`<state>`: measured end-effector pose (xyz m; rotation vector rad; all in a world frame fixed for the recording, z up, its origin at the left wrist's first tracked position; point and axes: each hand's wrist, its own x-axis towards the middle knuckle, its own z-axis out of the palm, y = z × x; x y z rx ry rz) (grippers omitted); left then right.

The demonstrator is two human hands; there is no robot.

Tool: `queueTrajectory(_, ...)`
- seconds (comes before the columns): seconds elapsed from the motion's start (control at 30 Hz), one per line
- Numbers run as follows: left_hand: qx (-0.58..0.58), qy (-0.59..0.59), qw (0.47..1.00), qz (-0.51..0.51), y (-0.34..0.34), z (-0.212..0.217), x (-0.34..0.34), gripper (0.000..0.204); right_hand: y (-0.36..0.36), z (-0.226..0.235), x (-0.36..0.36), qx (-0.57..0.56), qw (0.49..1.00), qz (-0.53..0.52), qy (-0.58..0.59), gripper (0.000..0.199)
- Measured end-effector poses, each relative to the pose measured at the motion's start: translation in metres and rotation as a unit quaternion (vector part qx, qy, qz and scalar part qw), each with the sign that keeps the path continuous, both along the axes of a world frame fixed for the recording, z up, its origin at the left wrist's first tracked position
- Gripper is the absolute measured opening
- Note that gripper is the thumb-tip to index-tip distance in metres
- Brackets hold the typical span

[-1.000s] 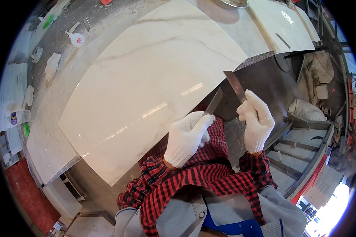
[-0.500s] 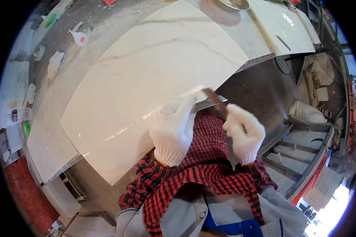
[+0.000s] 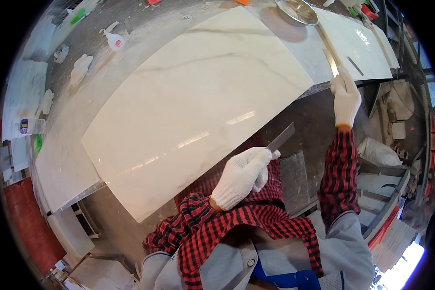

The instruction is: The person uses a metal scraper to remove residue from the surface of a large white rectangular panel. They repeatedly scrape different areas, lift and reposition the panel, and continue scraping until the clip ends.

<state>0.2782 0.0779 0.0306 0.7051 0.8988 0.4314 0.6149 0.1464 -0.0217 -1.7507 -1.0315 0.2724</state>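
My left hand [image 3: 244, 176], in a white knit glove, is closed on one end of a flat grey metal blade [image 3: 282, 137]. The blade points up and right, just off the near edge of the white marble-look slab [image 3: 198, 96]. Out to the right, my gloved right hand [image 3: 347, 99] is closed on a narrow, flat, shiny strip [image 3: 331, 63] by the right part of the bench; its exact kind is unclear. Beyond it lies a short dark metal strip [image 3: 355, 66] on another white slab [image 3: 355, 38].
A round metal bowl [image 3: 299, 12] stands at the far edge of the slabs. To the left lie a white squeeze bottle [image 3: 115, 41], a crumpled white glove or cloth [image 3: 81, 67] and a clear plastic bottle [image 3: 33, 126]. A metal frame [image 3: 386, 203] stands at right.
My right hand has moved from beside my left hand up and right to the bench, with the strip. My left hand has drawn back from the slab's edge, still gripping the blade.
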Motion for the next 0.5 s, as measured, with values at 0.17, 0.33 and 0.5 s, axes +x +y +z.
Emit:
queueTrajectory(0.17, -0.042, -0.043, 0.998, 0.026, -0.001, -0.008, 0.009, 0.041, 0.049, -0.002, 0.027, -0.166, 0.895, 0.014, -0.413, 0.038)
queueTrajectory(0.33, -0.045, -0.051, 0.996, 0.056, 0.004, -0.008, 0.009, 0.041, 0.034, 0.004, 0.007, -0.160, 0.877, 0.033, -0.453, 0.044)
queueTrajectory(0.5, -0.052, -0.047, 0.992, 0.100, 0.011, -0.011, 0.011, 0.041, -0.028, 0.017, -0.064, -0.053, 0.931, 0.047, -0.358, 0.031)
